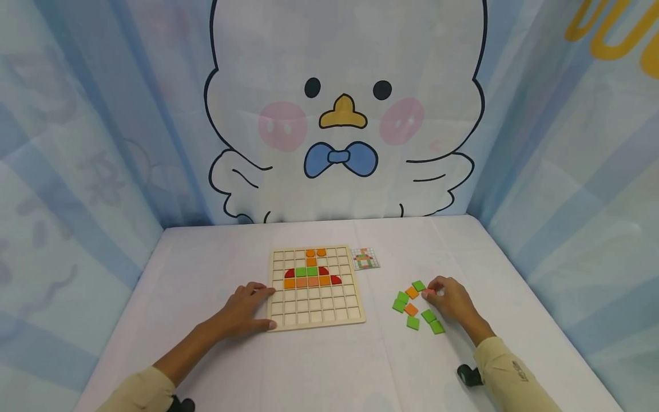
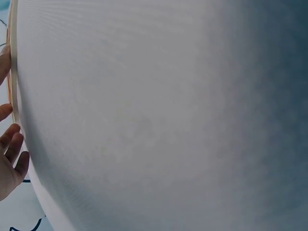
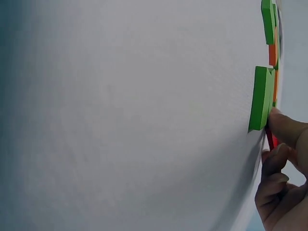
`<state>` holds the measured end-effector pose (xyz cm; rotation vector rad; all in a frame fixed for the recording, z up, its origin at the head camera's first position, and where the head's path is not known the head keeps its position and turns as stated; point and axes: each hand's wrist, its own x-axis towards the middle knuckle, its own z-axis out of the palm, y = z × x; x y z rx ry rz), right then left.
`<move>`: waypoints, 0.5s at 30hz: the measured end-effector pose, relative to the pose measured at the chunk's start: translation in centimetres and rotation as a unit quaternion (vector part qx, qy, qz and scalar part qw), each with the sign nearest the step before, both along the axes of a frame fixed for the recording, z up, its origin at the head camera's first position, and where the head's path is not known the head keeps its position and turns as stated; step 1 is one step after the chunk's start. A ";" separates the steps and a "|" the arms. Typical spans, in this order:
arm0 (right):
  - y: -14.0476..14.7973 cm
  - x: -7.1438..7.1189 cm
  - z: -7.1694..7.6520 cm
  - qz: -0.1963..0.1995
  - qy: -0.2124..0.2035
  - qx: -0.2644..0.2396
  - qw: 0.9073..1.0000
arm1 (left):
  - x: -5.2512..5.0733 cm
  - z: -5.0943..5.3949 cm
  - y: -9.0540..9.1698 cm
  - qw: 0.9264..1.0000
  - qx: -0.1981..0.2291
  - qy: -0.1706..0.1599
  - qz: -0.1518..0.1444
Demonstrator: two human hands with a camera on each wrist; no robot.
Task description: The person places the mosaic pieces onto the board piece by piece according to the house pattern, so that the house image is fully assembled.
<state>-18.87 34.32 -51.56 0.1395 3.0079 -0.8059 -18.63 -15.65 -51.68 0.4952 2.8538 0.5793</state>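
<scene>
A wooden grid board (image 1: 317,309) lies flat on the table, with orange, green and red tiles set in its upper half. My left hand (image 1: 246,312) touches the board's left edge, thumb and forefinger spread apart along it. The left wrist view catches only the fingers (image 2: 10,149) beside the board's rim (image 2: 14,67). To the right of the board, my right hand (image 1: 450,298) pinches a red tile (image 1: 428,292) between thumb and fingertips. This red tile (image 3: 272,139) is partly hidden by the fingers in the right wrist view. Loose green tiles (image 1: 413,323) and orange tiles (image 1: 411,309) lie close by.
A small pattern card (image 1: 365,258) lies against the board's upper right side. Several green tiles (image 3: 261,98) lie near the right hand. A printed curtain (image 1: 340,194) hangs behind the white table (image 1: 329,372) and along its sides.
</scene>
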 end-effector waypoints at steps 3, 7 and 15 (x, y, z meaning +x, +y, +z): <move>0.0 0.1 0.0 0.005 -0.001 -0.007 1.000 | 0.0 -0.1 0.0 1.000 -0.001 0.000 0.000; 0.0 0.2 0.1 0.013 0.000 -0.013 1.000 | 0.0 -0.1 0.0 1.000 -0.001 0.002 -0.002; 0.0 0.2 1.1 0.012 -0.036 -0.019 0.999 | 0.0 0.0 -0.1 1.000 -0.003 0.001 -0.003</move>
